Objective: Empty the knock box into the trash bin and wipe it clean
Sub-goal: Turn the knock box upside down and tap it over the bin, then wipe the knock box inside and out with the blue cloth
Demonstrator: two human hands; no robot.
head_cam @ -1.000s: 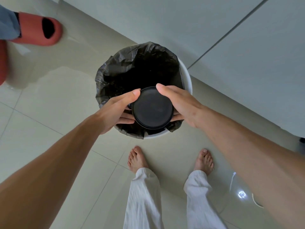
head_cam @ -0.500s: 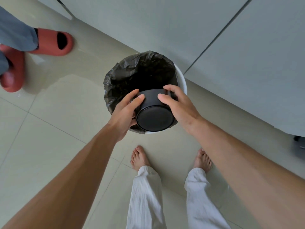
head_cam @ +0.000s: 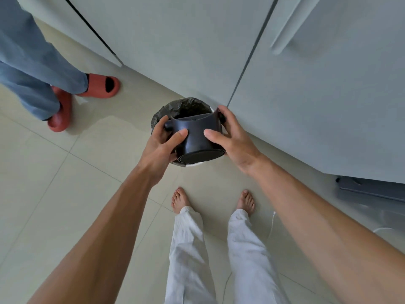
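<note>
The black round knock box (head_cam: 197,137) is held over the trash bin (head_cam: 186,108), tilted away from me, its flat base facing me and its mouth pointing away. Its knock bar shows along the top edge, with a knob at each end. My left hand (head_cam: 163,142) grips its left side, thumb on the wall. My right hand (head_cam: 230,134) grips its right side. The bin is white with a black bag liner, standing on the floor against the cabinet. The inside of the knock box is hidden.
Pale cabinet doors (head_cam: 306,84) rise just behind the bin. Another person's legs in blue trousers and red slippers (head_cam: 103,86) stand at the left. My bare feet (head_cam: 179,198) are on the tiled floor below the bin. A white cable (head_cam: 271,224) lies at the right.
The knock box has been turned from upside down over the bin back toward upright and raised. The view has pulled away from the bin, which now looks smaller.
</note>
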